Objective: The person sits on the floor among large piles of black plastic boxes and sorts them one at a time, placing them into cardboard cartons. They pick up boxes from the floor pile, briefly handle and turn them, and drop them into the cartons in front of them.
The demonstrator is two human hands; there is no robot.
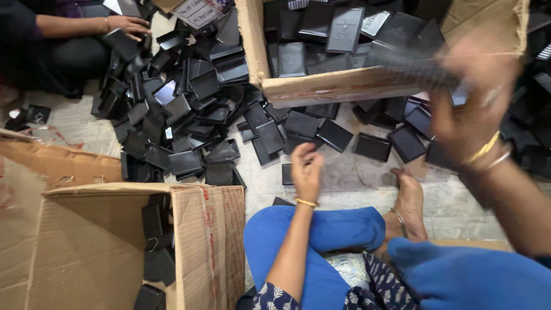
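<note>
Nearest to me I see my crossed legs in blue cloth [321,241] and a bare foot [408,204] resting on the pale floor [344,183]. At lower left an open cardboard box [189,247] stands hard against my knee, its near flap edge upright, with a few black pieces lying inside it.

My left hand [307,169] reaches down past the knee. Its fingers [303,154] are curled loosely, close together, tips just beside a small black plastic case [288,173] lying flat on the floor; I cannot tell whether they touch it. Around that case I have a patch of bare floor, the only open room between my legs and the spread of cases.

My right hand [473,109] is raised at the right, blurred. It is closed around a stack of black cases [416,72], thumb below and fingers over the top, held above the near edge of the second cardboard box [338,86].

Beyond, loose black cases [321,129] lie scattered under that box's edge, and a dense heap of black cases [183,109] covers the floor to the left, leaving almost no gaps. The far box is filled with more cases.

At far upper left, another person's hand [127,26] rests on the heap's edge.
</note>
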